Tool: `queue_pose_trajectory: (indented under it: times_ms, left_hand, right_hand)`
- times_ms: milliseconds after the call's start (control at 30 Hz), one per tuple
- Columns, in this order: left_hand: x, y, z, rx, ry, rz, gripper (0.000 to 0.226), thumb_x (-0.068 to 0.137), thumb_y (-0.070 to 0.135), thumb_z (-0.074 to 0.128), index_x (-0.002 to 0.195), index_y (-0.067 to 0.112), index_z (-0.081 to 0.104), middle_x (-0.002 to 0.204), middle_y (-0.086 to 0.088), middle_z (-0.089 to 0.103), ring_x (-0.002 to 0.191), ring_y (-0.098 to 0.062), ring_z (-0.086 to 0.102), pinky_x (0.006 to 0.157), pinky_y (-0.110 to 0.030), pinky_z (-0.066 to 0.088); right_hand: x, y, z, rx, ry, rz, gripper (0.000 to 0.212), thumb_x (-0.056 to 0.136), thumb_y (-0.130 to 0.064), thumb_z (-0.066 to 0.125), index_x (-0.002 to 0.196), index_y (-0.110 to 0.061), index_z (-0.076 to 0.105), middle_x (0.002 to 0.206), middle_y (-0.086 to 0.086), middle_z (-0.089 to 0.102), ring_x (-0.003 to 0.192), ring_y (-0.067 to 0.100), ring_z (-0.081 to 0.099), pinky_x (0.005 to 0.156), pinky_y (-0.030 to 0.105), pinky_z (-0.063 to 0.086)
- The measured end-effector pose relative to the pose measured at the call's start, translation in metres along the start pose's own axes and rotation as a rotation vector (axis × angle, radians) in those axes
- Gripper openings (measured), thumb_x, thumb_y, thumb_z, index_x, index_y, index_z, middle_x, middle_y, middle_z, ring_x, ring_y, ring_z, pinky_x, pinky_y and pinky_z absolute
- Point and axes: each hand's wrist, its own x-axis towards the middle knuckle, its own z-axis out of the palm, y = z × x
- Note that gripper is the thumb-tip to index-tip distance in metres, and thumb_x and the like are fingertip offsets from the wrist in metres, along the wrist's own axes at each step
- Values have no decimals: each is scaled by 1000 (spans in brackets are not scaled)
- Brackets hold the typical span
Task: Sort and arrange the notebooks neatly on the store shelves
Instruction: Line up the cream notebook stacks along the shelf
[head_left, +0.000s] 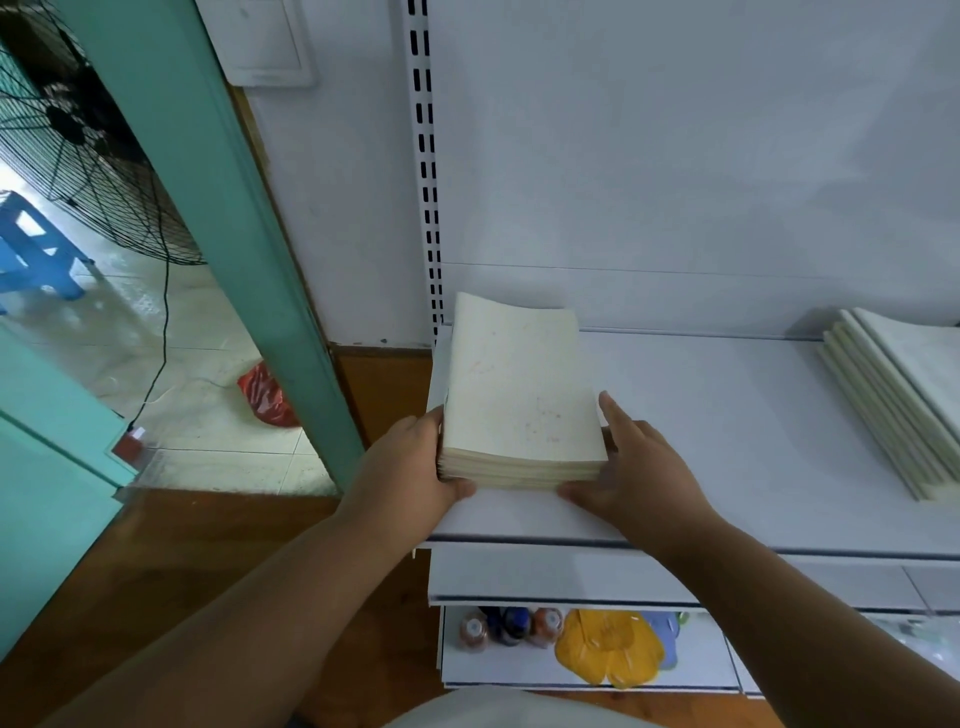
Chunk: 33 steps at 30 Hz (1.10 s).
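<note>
- Starting at the far left: a fan (78, 130) and a blue stool (31, 249) sit out past the green frame (228, 218), with a red bag (267, 397) on the tiles. None of it is in play.
- Now the left hand (410, 462): it holds the left edge of the stack (519, 395), fingers up the side and thumb curled under the near corner. That is a grip on the pile, not a loose touch.
- The stack itself is a pile of cream notebooks, lying at the left end of the shelf (727, 415) and close to the front lip. Its edges look fairly square, though the far end curls up a touch.
- On to the right hand (634, 467): it brackets the other side, with straight fingers along the right edge and the thumb at the near corner. I read this as pressing and squaring, but whether it grips I cannot tell.
- Far right: a second pile (904, 410) already lies on the same shelf, fanned and slanted, well apart from the first.
- Lower down, bottles (511, 626) and a yellow bag (608, 649) sit on a lower shelf.
- My call on progress is mid-task. Two piles are on the shelf, this one is nearly settled, and that skewed right pile still wants straightening.
</note>
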Motion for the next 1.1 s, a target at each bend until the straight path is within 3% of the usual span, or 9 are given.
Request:
queue_pose_trajectory:
  times_ms: [333, 467, 567, 633, 700, 767, 867, 1000, 1100]
  left_hand:
    - [-12, 9, 1, 129, 95, 16, 52, 83, 34, 74, 129, 24, 51, 112, 7, 63, 99, -10, 60, 83, -24, 53]
    - [-7, 6, -6, 130, -18, 40, 54, 82, 33, 75, 130, 26, 51, 114, 8, 63, 99, -8, 61, 79, -21, 54]
    - [6, 1, -29, 78, -266, -20, 70, 81, 19, 73, 143, 28, 42, 127, 7, 61, 108, -10, 60, 84, -20, 52]
    - [18, -4, -47, -97, -412, -178, 78, 80, 13, 71, 148, 25, 36, 139, 5, 53, 120, -16, 55, 99, -29, 47]
    - [33, -6, -54, -527, -410, -388, 61, 81, 12, 67, 138, 19, 49, 133, -5, 60, 116, -22, 60, 102, -42, 49]
    - [49, 2, -52, -781, -339, -507, 30, 90, 21, 62, 119, 11, 62, 118, -11, 68, 107, -28, 66, 98, -49, 51]
    - [73, 23, -42, -726, -228, -579, 48, 88, 48, 61, 122, 14, 64, 123, -5, 66, 115, -28, 59, 104, -51, 43]
    - [87, 39, -30, -637, -143, -630, 49, 89, 42, 66, 121, 5, 58, 107, -7, 66, 96, -24, 61, 87, -40, 49]
    - [92, 44, -24, -668, -143, -629, 51, 84, 43, 72, 117, 5, 61, 104, -10, 68, 93, -27, 65, 88, -43, 54]
  right_hand:
    - [-18, -4, 14, 114, 106, 30, 98, 88, -39, 74, 161, -24, 10, 138, 7, 50, 124, 22, 49, 101, 28, 40]
    - [-16, 0, 6, 75, 60, -12, 99, 82, -45, 78, 159, -28, 18, 134, 1, 53, 120, 16, 50, 98, 24, 41]
    - [-15, 8, -13, 125, -71, -108, 90, 78, -39, 83, 148, -37, 27, 118, -19, 55, 105, 0, 51, 93, 10, 39]
    - [-11, 14, -19, 374, -78, -115, 73, 80, -59, 72, 143, -38, 41, 122, -20, 60, 112, 5, 59, 102, 26, 45]
    - [5, 11, -22, 782, -2, 22, 63, 79, -81, 52, 122, -36, 59, 122, -4, 70, 112, 19, 66, 103, 42, 50]
    - [27, -2, -27, 894, 4, 220, 51, 95, -65, 47, 107, -19, 67, 116, 10, 72, 106, 29, 68, 102, 48, 51]
    - [49, -22, -28, 672, -55, 241, 41, 103, -39, 50, 111, -1, 65, 113, 18, 69, 106, 37, 65, 99, 50, 49]
    - [57, -25, -13, 487, -15, 186, 23, 101, -33, 52, 109, -16, 66, 101, 1, 69, 94, 22, 66, 86, 42, 57]
    - [59, -23, -8, 417, 22, 151, 22, 101, -35, 51, 101, -16, 63, 92, -1, 67, 88, 20, 63, 76, 36, 53]
